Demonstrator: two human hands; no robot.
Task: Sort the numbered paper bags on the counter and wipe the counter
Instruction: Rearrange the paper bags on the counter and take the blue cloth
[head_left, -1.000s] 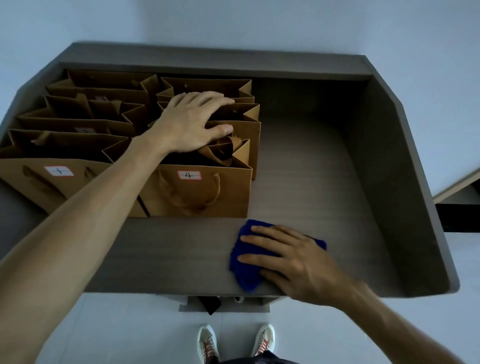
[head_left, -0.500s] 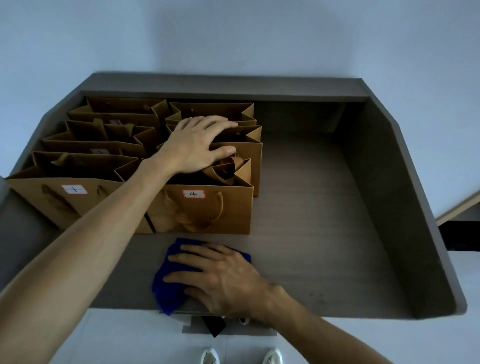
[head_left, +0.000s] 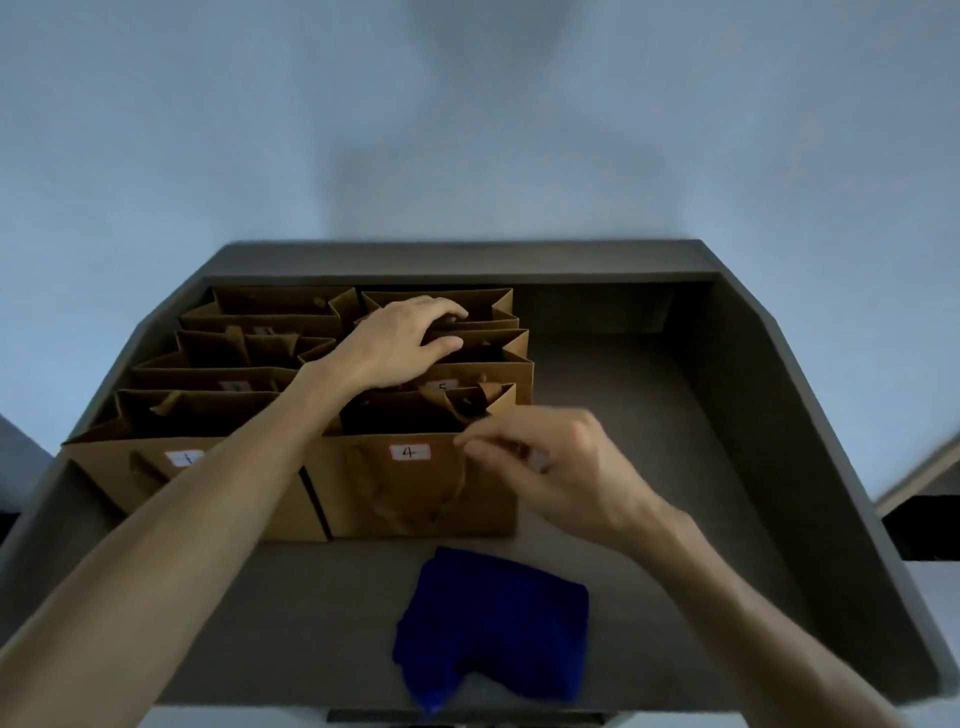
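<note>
Our left hand (head_left: 400, 345) rests on the top edges of the back bags in the right-hand row, centre of the frame, fingers curled over a rim; we judge it is steadying the stack. Our right hand (head_left: 545, 462) is right of centre, blurred, its fingertips drawn together at the upper right edge of the bag marked 4 (head_left: 415, 488). It seems to pinch the rim or the handle cord there, but we cannot tell which, or whether it holds anything firmly.

The bags stand upright in two rows in the left half of the counter (head_left: 649, 467), packed touching one another. The bag marked 5 (head_left: 498, 371) sits directly behind bag 4. The front bag of the left row (head_left: 171, 467) carries a label partly hidden by our left forearm; it looks like a 1, not certain. Labels further back are too small or covered to read.

The blue cloth (head_left: 498, 618) lies crumpled at the lower centre, on the front edge of the counter, one corner hanging over it. Neither hand touches it; it sits below the right hand, just in front of bag 4.

Progress, as a judgement: sorting looks nearly done, since the bags are already lined up and only small adjustments appear in hand. The order of the hidden labels is unverified. Whether wiping is finished cannot be read from the surface.
</note>
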